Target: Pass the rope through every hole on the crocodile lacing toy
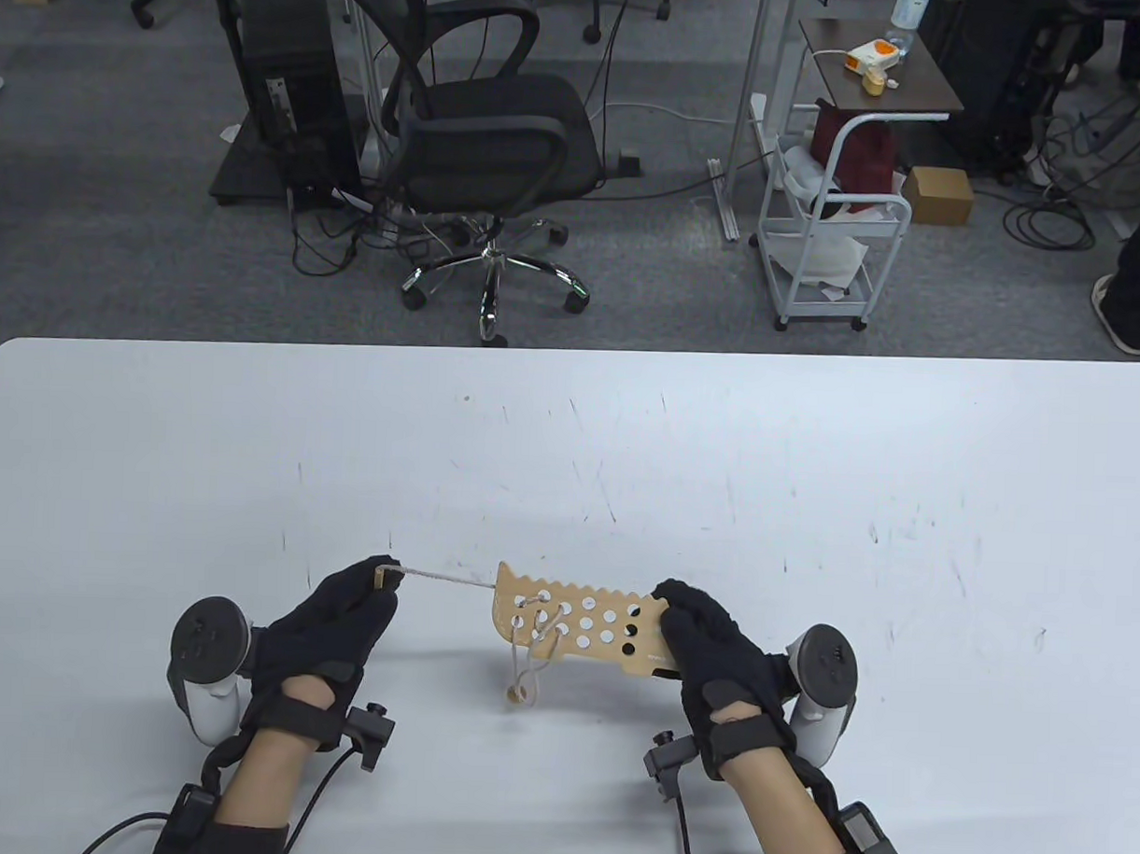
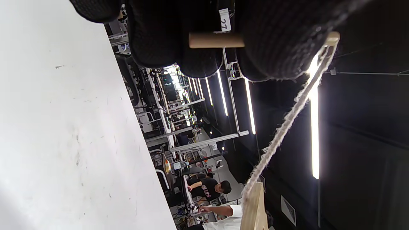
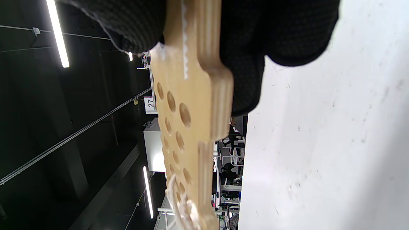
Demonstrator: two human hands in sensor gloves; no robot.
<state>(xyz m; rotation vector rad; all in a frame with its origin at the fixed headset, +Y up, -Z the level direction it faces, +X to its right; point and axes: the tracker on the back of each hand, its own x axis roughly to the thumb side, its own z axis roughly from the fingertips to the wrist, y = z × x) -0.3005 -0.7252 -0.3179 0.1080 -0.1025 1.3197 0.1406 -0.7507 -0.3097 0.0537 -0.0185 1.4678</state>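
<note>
Crocodile lacing toy [image 1: 577, 623], wooden, held above white table [image 1: 811, 473]; rope [image 1: 448, 580] partly threaded.

Right hand [image 1: 707, 642] grips the toy's right end, fingers curled around it. Left hand [image 1: 339, 624] pinches the wooden needle [image 1: 384, 575] at the rope's end, the cord drawn taut to the toy's left edge. Lacing crosses the left-hand holes; a loop with a wooden bead [image 1: 518, 694] hangs below. Beyond the table: black office chair [image 1: 486, 144], white trolley [image 1: 834, 231].

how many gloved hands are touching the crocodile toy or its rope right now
2: the left hand pinches the rope's wooden tip, and the right hand grips the crocodile board's right end.
</note>
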